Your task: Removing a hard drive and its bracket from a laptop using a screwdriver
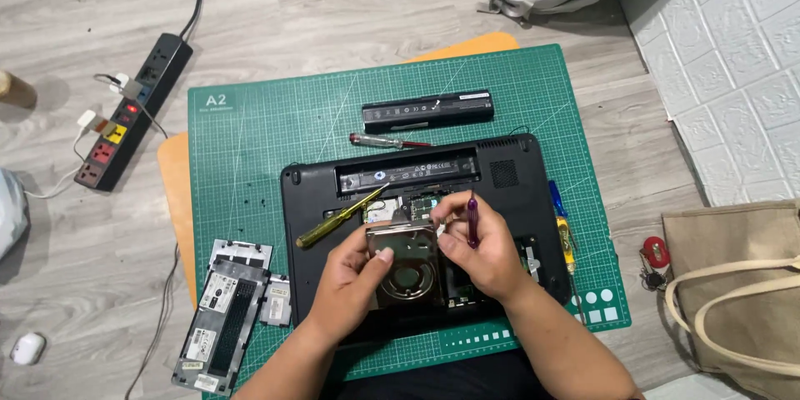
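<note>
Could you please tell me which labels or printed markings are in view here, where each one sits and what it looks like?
Battery: loose on the green mat above the laptop; long black bar with small pale label print.
Bay sticker: along the laptop's open battery bay; dark strip, white marks.
Cover panels: left of the laptop; grey, with white rectangular stickers.
Mat corner: white size mark.

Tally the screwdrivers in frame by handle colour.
Red: 1, on the mat above the laptop
Yellow: 1, lying on the laptop
Blue-and-yellow: 1, right of the laptop
Purple: 1, in the right hand
Total: 4
</note>
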